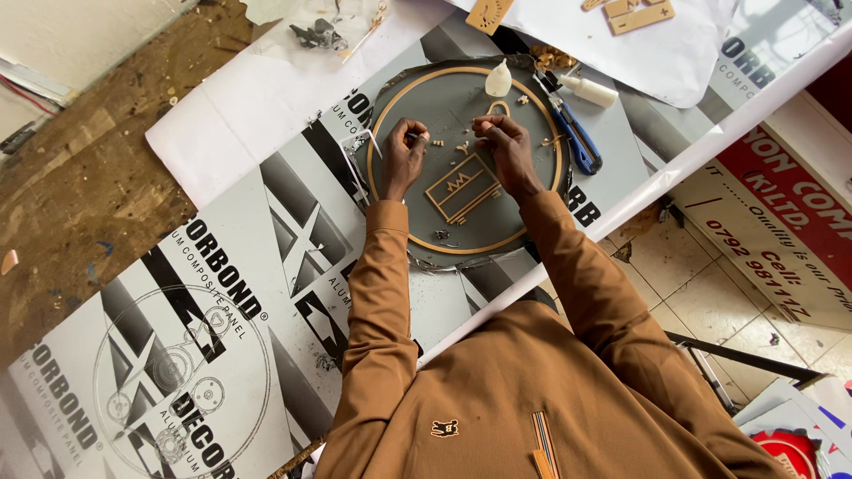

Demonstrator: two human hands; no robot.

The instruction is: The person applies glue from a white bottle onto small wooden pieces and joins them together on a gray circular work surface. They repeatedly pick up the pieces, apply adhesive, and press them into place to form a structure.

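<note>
two hands at work over one round grey disc (524, 191), head view only. the disc, edged with a thin gold ring, lies on a printed grey-and-white panel (222, 293) spread across the worktop (80, 186).

left hand (404, 155): over the disc's left part, fingers pinched shut on a tiny pale piece (421, 137), too small to make out further.

right hand (504, 142): over the disc's upper middle, fingertips drawn together on another tiny piece; what it is cannot be told.

on the disc: a gold rectangular emblem (463, 186) at its centre, just below both hands; small gold bits (461, 147) loose between the hands; a pale pointed lump (498, 80) at its upper rim.

beside the disc: a blue-handled utility knife (575, 135) along its right edge; a small white tube (587, 89) just above the knife; a white sheet (657, 53) beyond the disc's top right, carrying tan cut-out pieces (637, 13); a second white sheet (240, 115) to the disc's upper left.

both sleeves brown. tiled floor (710, 284) shows to the right of the panel's edge.
</note>
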